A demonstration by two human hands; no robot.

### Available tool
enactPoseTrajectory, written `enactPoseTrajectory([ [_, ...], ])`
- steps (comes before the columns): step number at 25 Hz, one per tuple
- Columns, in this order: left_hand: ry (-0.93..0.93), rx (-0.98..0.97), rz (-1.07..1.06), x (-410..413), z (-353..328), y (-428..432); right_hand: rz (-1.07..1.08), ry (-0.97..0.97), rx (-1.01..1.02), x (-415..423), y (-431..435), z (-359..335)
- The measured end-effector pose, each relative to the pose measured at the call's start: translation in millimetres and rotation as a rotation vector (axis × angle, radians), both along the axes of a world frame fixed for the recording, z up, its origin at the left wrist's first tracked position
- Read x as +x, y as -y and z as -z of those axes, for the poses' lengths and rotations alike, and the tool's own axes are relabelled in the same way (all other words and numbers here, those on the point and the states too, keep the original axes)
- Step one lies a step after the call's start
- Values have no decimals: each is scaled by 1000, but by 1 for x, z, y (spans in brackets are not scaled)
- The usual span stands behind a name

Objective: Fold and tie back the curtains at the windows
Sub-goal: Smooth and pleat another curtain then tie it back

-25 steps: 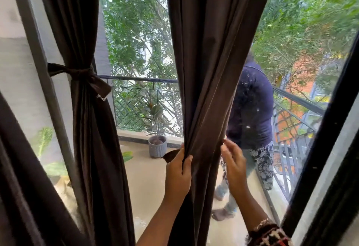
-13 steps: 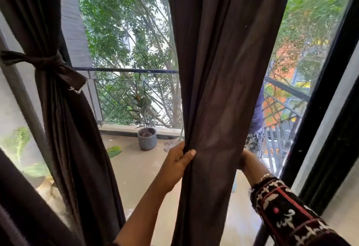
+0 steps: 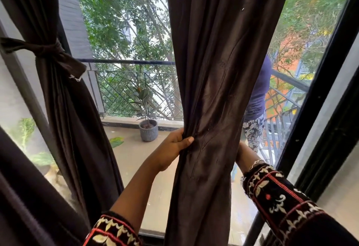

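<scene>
A dark brown curtain point(image 3: 217, 71) hangs down the middle of the window, gathered into a narrow waist at hand height. My left hand point(image 3: 172, 148) grips its left edge, thumb pressed on the front of the folds. My right hand point(image 3: 241, 154) reaches round behind the curtain's right side; only the wrist with a bracelet shows, the fingers are hidden by the fabric. A second brown curtain point(image 3: 64, 109) on the left is bunched and bound with a knotted tieback point(image 3: 50, 51).
Behind the glass lies a balcony with a metal railing point(image 3: 128, 82) and a potted plant point(image 3: 148, 129). A person point(image 3: 256, 100) stands out there at the right. A black window frame point(image 3: 314, 113) runs diagonally on the right. More dark fabric point(image 3: 25, 197) fills the lower left corner.
The camera has moved closer and turned right. My right hand went from the curtain's front edge to behind it, and the curtain is now bunched tighter between both hands.
</scene>
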State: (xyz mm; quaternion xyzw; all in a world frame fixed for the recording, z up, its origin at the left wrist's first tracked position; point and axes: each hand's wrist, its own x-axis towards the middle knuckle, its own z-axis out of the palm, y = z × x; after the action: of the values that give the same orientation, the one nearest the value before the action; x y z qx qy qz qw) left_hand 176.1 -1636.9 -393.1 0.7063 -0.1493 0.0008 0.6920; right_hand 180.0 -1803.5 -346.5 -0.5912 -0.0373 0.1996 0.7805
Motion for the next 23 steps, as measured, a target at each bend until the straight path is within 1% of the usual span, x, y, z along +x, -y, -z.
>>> enactPoseTrajectory([
  [1,-7,7,5,-1,-1,0,-14,40,-63,1,0,0],
  [3,-22,30,6,-3,-4,0,21,33,-137,5,1,0],
  [6,-40,53,20,-7,-9,3,46,-31,-113,8,16,12],
  [9,-54,103,27,-14,-16,5,122,26,-42,23,25,36],
  [10,-29,161,0,-15,-18,4,166,38,3,25,24,37],
  [11,25,260,-54,-14,-18,3,143,36,31,24,23,36],
  [13,159,521,-187,-11,-17,3,-41,49,-23,17,19,28],
  [14,209,646,-264,-11,-16,3,6,56,-36,12,16,23],
  [15,241,745,-332,-11,-15,4,110,56,-8,13,14,23],
  [16,255,818,-388,-12,-15,6,206,27,65,9,10,20],
  [17,248,873,-441,-14,-16,10,252,4,163,9,10,20],
  [19,228,956,-543,-19,-23,18,307,-29,233,9,5,22],
  [21,208,1038,-632,-25,-30,26,313,-40,375,9,9,24],
  [23,128,1113,-684,-30,-36,34,283,9,334,4,14,24],
])
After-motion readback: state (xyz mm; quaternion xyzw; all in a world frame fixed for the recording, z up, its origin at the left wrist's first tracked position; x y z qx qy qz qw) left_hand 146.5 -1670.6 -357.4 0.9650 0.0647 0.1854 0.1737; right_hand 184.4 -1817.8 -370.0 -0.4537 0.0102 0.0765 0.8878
